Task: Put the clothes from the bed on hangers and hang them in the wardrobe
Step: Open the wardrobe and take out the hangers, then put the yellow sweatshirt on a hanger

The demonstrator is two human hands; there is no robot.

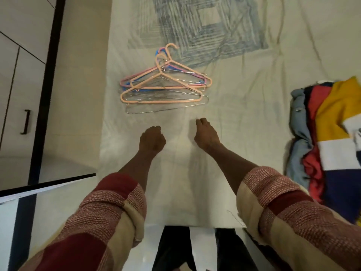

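A heap of several hangers (164,85), peach, pink, blue and bare wire, lies on the pale bedsheet (244,118) ahead of me. At the bed's right edge sits a pile of clothes (328,137) in yellow, red, navy, white and light blue. My left hand (152,140) hovers over the sheet just below the hangers, fingers curled under, holding nothing. My right hand (205,133) is beside it, fingers also curled down, empty, about a hand's width short of the lowest wire hanger.
The wardrobe (23,90) stands at the left with cream doors, dark trim and a black handle (26,122). An open door's dark edge (46,187) juts out at lower left. A strip of tiled floor runs between wardrobe and bed.
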